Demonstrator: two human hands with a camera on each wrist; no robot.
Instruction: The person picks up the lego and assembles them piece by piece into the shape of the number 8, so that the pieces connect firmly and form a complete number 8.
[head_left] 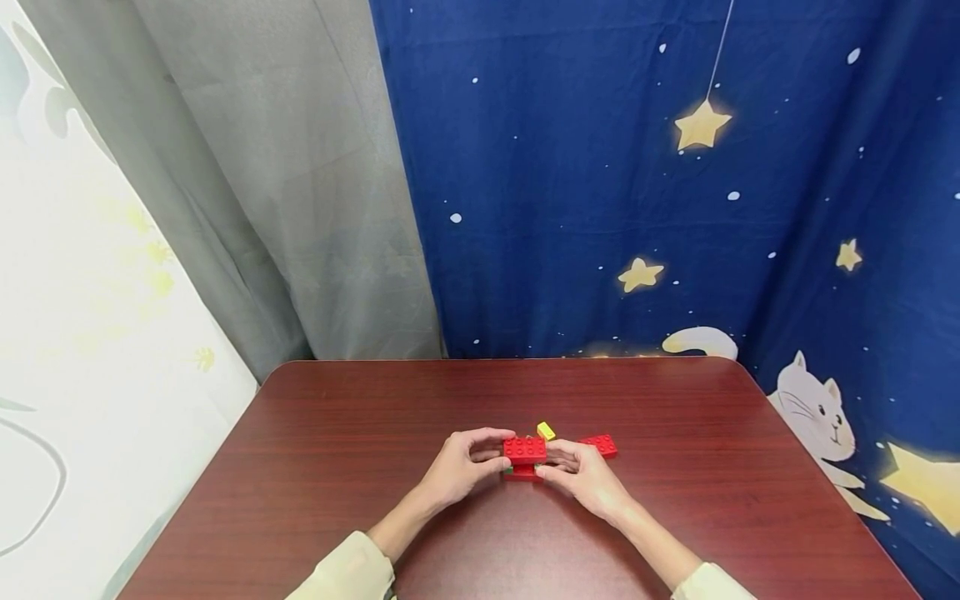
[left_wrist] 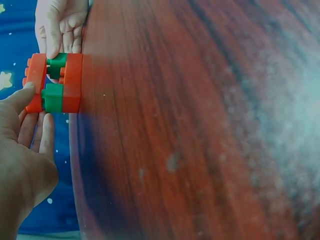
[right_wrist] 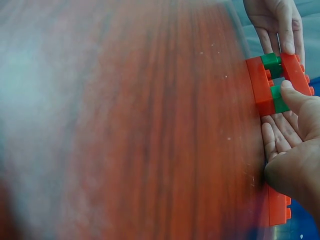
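Observation:
A red studded toy brick (head_left: 525, 448) lies across two green bricks, which stand on a lower red brick (left_wrist: 73, 82) with a gap between them. My left hand (head_left: 459, 468) holds the upper red brick at its left end, thumb on the near side. Below that thumb is the left green brick (left_wrist: 53, 98). The right hand (head_left: 592, 482) is at the other end, its thumb pressed on the right green brick (right_wrist: 279, 98) and its fingers behind the stack. In the wrist views the upper brick tilts slightly, with green studs showing under it.
Another red brick (head_left: 602, 446) lies on the dark red wooden table (head_left: 360, 408) just beyond my right hand. A small yellow brick (head_left: 545, 431) is behind the stack. Blue and grey curtains hang past the far table edge.

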